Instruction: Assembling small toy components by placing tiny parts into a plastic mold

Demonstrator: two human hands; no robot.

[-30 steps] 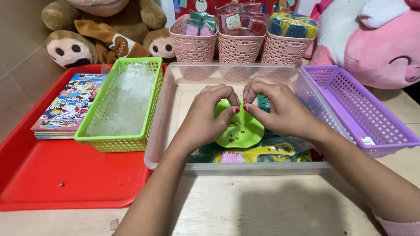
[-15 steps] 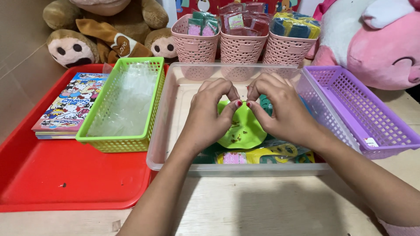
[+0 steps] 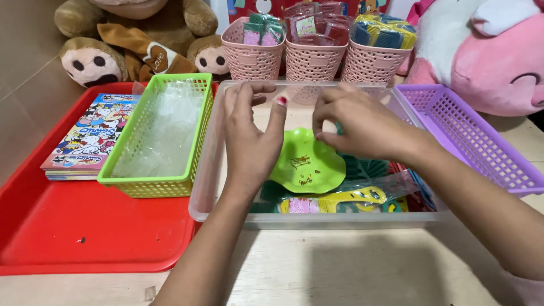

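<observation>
Both grips loose: left hand (image 3: pixel 249 133) and right hand (image 3: pixel 362 124) hover over green dish (image 3: pixel 311 164) in clear bin (image 3: pixel 218 170), baskets flanking.

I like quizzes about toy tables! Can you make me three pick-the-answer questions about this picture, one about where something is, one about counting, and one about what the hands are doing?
1. Where is the green basket?
A. on the red tray
B. inside the purple basket
C. on the plush monkey

2. How many pink baskets stand at the back?
A. one
B. three
C. five

3. What is the left hand doing?
A. gripping a book
B. hovering open over the clear bin
C. resting flat on the tray

Answers: 1 A, it stands on the tray beside the comic books. 2 B, three stand in a row. 3 B, its fingers are spread and empty beside the green dish.
</observation>
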